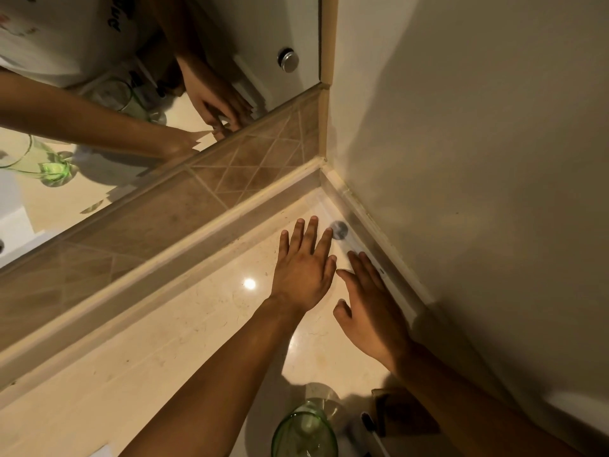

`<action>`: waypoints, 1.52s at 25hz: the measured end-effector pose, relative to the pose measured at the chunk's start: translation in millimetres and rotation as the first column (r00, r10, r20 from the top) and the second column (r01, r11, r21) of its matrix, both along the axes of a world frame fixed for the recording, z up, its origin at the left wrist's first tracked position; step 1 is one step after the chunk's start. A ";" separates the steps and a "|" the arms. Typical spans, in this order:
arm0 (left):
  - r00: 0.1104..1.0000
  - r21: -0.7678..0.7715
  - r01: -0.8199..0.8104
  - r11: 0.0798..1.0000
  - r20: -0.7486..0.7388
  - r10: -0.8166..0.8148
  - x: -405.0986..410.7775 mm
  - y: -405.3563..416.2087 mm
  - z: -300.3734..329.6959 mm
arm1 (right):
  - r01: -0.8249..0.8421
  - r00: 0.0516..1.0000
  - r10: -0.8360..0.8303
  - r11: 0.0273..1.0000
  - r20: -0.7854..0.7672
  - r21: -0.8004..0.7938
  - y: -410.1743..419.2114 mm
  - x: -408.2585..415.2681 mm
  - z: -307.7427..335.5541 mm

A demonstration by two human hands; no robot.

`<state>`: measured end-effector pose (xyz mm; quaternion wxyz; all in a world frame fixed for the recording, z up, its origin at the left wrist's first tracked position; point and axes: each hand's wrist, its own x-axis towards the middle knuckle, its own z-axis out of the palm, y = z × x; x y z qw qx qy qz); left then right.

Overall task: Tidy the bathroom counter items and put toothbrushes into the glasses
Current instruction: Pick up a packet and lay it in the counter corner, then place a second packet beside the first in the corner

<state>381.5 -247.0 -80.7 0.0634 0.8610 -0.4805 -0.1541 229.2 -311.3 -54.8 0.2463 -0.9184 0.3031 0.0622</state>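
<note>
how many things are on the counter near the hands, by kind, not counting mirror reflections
green glass: 1
toothbrush: 1, dark bristles, only partly in view
brown box-like item: 1, too dark to identify
hands: 2, left hand and right hand, both flat and holding nothing
total: 3 items on the counter, plus 2 hands

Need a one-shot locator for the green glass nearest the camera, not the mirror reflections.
Start at the marble counter and follow the left forearm back to the bottom frame edge. The green glass stands there, right of that arm. Left of the dark-bristled toothbrush, it is the only see-through green thing.
</note>
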 end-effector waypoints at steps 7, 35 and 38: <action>1.000 0.003 0.008 1.000 -0.006 -0.008 -2.0 1.3 -0.6 | 0.010 0.999 -0.009 1.000 0.034 -0.025 0.9 0.7 -2.2; 0.383 -0.016 -0.892 0.451 -0.555 0.738 -299.8 277.5 87.8 | -0.324 0.941 0.338 0.896 0.007 0.304 146.7 -191.2 63.6; 0.167 0.094 -0.946 0.311 -0.681 0.713 -321.2 283.5 74.3 | -0.423 0.893 0.448 0.866 -0.040 0.265 172.2 -187.5 59.9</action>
